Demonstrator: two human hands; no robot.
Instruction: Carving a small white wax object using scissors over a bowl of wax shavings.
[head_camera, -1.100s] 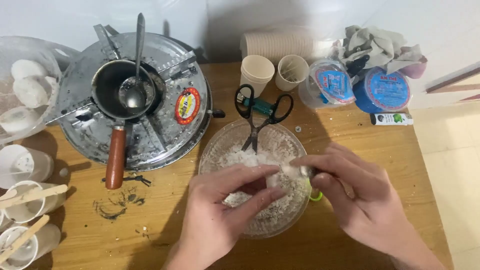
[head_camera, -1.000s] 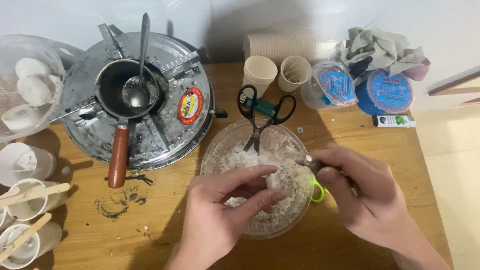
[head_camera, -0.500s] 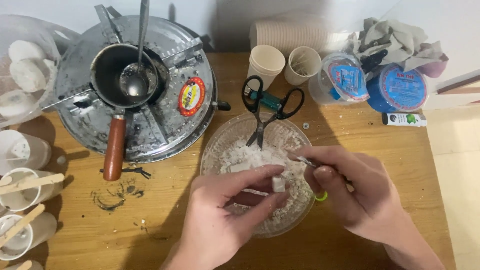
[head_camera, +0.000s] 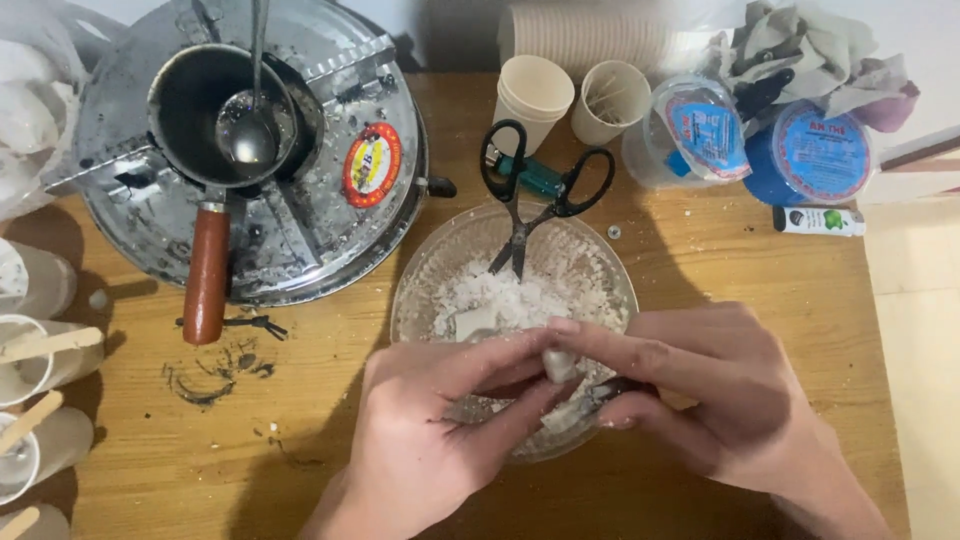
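Observation:
A clear glass bowl (head_camera: 430, 262) full of white flaky wax pieces (head_camera: 505, 300) sits on the wooden table. Over its near rim my left hand (head_camera: 430, 440) pinches a small white chunk (head_camera: 558, 365) between thumb and fingers. My right hand (head_camera: 715, 395) meets it from the right, index finger on the same chunk, and grips a small metal tool (head_camera: 600, 395) with a green handle mostly hidden under the palm. Black-handled scissors (head_camera: 530, 195) rest on the bowl's far rim, blades pointing into the flakes.
A round metal stove lid (head_camera: 330, 250) carries a dark pot (head_camera: 200, 100) with a ladle and a brown handle. Paper cups (head_camera: 535, 95), lidded tubs (head_camera: 820, 150), a lighter (head_camera: 535, 175) and a small tube (head_camera: 822, 220) stand behind. Cups with wooden sticks (head_camera: 35, 360) line the left edge.
The view has moved closer and lower. Both hands drew together over the bowl's near rim; the right hand's tool tip dropped under the fingers and the white chunk is now pinched between both hands.

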